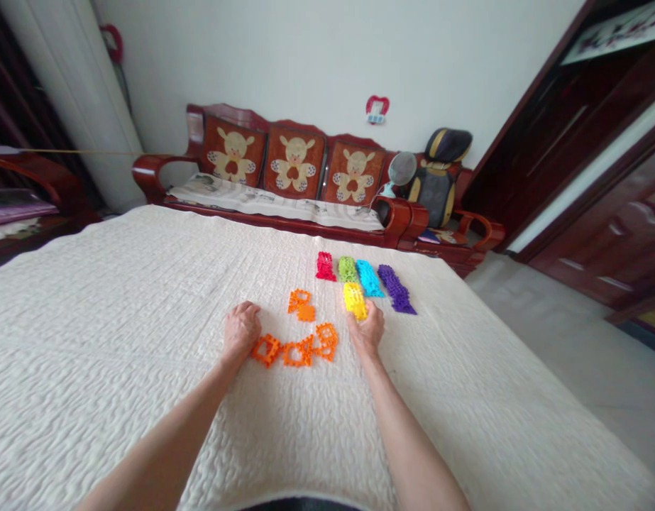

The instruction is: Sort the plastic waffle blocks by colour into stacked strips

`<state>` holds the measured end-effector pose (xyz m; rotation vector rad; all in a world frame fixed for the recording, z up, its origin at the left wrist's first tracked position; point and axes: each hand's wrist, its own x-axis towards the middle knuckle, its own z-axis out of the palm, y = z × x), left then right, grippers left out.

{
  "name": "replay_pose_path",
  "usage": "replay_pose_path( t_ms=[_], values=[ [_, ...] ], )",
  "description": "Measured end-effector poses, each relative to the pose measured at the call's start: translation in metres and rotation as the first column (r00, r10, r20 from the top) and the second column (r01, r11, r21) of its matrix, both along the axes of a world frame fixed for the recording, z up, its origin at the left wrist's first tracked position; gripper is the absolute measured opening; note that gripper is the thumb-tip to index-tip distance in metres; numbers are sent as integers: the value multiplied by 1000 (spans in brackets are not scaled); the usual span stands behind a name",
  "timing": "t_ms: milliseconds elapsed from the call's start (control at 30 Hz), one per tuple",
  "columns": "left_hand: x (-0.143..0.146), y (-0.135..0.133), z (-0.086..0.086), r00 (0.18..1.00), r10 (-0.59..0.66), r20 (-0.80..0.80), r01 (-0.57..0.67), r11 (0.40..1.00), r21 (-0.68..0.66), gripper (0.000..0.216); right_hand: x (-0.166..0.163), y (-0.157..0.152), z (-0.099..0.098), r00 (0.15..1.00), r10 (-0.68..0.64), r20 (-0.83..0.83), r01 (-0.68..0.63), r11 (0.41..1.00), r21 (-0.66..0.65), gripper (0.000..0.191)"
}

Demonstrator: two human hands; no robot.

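My right hand (368, 329) is closed around the near end of a stack of yellow interlocking plastic tiles (354, 301), thumb on the left and fingers on the right. My left hand (243, 328) rests on the white quilted cover with its fingers curled, and what is under them is hidden. Beside it lies an orange tile with a square opening (266, 350). More orange tiles (298, 353) spread to the right, some overlapping. Farther out sit a solid orange tile (306, 313) and an orange frame piece (299, 298).
Beyond the yellow stack stand a red stack (326, 267), a green stack (347, 269), a light blue stack (369, 277) and a purple row of tiles (396, 289). The quilted cover (119, 319) reaches toward a wooden sofa (284, 213). A small fan (402, 170) stands there.
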<state>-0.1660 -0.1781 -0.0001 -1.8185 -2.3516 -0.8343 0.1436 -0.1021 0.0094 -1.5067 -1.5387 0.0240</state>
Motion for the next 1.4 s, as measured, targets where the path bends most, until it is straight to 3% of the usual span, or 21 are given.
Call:
replay_pose_path(
  t_ms=[367,600,900,1000,1100,1233,1300,1400],
  values=[
    [0,-1,1,1000,-11,-11,11,1000,18,36,-7,15,-8,998,-53,-22,54,995,82,58],
    [0,0,-1,1000,-8,-14,8,1000,10,35,-10,13,-7,998,-69,-3,69,998,-10,65],
    [1,-2,3,1000,-20,11,20,1000,21,35,-6,9,-8,1000,10,-10,-8,993,114,58],
    [3,-2,4,995,-36,88,30,997,66,33,-8,3,-6,994,96,-51,-83,974,208,50],
    [2,-1,4,987,-46,151,31,994,104,34,-14,-11,-2,955,291,-56,-275,940,203,38],
    [-3,-1,6,970,-50,236,26,994,102,34,-23,-35,1,850,525,-36,-524,851,33,36],
    [-7,-5,10,926,-108,362,81,993,89,34,-24,-45,0,814,580,-30,-581,812,-58,42],
    [-10,-16,20,839,-205,504,208,977,52,51,-23,-52,-4,776,630,17,-620,767,-164,55]
  ],
)
